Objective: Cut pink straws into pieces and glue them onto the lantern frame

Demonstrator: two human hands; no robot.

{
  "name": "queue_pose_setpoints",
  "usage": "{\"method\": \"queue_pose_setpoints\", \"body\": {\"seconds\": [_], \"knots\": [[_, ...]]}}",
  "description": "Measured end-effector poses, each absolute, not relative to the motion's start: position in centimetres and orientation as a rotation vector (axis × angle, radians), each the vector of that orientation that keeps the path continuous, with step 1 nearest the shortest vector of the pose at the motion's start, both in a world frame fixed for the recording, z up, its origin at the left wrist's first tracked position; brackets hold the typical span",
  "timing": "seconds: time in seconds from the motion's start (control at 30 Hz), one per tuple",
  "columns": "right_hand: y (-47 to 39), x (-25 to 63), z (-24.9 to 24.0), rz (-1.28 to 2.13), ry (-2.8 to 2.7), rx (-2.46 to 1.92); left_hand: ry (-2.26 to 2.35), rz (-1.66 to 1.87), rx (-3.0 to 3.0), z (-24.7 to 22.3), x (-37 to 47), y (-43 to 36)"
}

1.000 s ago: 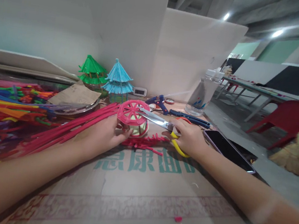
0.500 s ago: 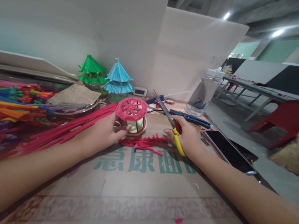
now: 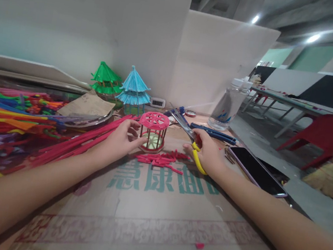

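A small pavilion frame (image 3: 155,120) stands upright on the cardboard, with a pink spoked top, thin brown posts and a pale green base. My left hand (image 3: 125,135) is at its left side, fingers bent and apart from the thumb, whose tip overlaps the base's left edge; I cannot tell if it touches. In my right hand (image 3: 208,150) is a pair of scissors (image 3: 196,156) with yellow handles, blades pointing up and left. Short red pipe cleaner pieces (image 3: 161,159) lie in front of the frame. Long red pipe cleaners (image 3: 79,139) run beneath my left forearm.
Green (image 3: 106,77) and blue (image 3: 134,84) model pavilions stand at the back beside a small digital clock (image 3: 157,102). Colourful pipe cleaners (image 3: 1,121) cover the left side. Blue pliers (image 3: 213,133), a clear bottle (image 3: 227,107) and a phone (image 3: 256,170) are on the right.
The pavilion frame was tilted with its top towards me in my left hand; it now stands upright. My left fingers have shifted to its left side. The scissors stay in my right hand.
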State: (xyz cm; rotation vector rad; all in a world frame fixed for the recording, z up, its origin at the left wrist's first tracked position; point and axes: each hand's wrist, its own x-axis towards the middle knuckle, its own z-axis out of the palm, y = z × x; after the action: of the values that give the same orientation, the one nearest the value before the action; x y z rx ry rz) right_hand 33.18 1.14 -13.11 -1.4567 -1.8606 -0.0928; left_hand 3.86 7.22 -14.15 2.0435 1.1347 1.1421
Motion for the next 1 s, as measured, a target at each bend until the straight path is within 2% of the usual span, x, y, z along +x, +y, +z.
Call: {"method": "queue_pose_setpoints", "body": {"seconds": [0.2,0.73,1.0], "knots": [[1.4,33.4,-13.5,-0.096,-1.856,-1.469,0.859,1.073,1.956,-14.8,3.9,8.1],[0.7,33.0,-13.0,-0.149,-1.920,-1.480,0.828,0.913,2.055,-13.9,3.6,7.4],[0.7,33.0,-13.0,-0.184,-1.954,-1.477,0.792,1.023,1.938,-14.5,3.8,7.7]]}}
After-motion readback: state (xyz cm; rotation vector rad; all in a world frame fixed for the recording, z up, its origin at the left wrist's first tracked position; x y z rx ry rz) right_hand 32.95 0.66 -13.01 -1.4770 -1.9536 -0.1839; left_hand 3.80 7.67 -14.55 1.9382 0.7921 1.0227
